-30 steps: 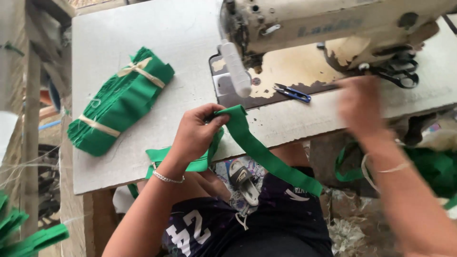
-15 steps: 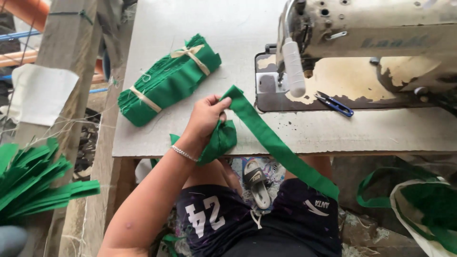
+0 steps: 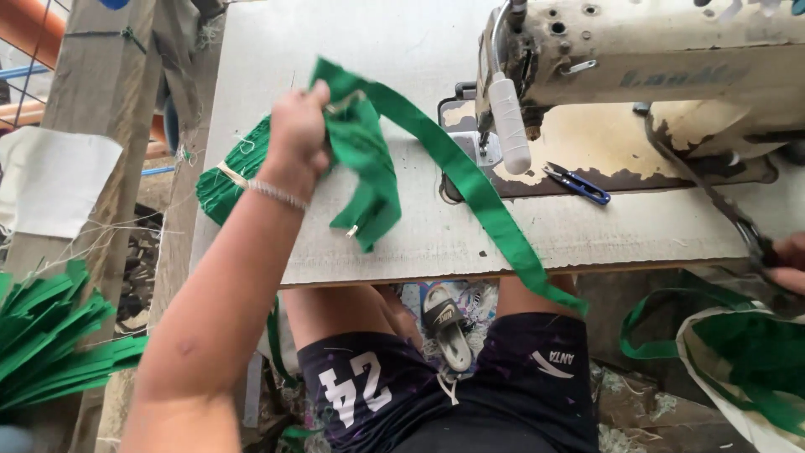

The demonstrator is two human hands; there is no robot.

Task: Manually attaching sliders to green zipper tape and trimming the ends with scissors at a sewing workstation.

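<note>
The left hand (image 3: 298, 134) is clenched around a bunched green fabric strap (image 3: 470, 189), lifted above the tabletop (image 3: 377, 50) just left of the sewing machine (image 3: 637, 59). From the fist the strap's long axis runs down and right, passing in front of the machine's needle and over the tabletop edge. The right hand (image 3: 784, 256) shows only at the frame edge, right of the machine; its grip cannot be told.

My left hand (image 3: 298, 134) is raised, fist clenched, forearm stretched forward; my right hand (image 3: 784, 260) barely shows at the frame's right edge.

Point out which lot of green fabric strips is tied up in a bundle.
The bundle lying on the table behind the left hand: pale bands bind it. The strips in that hand hang loose.
</note>
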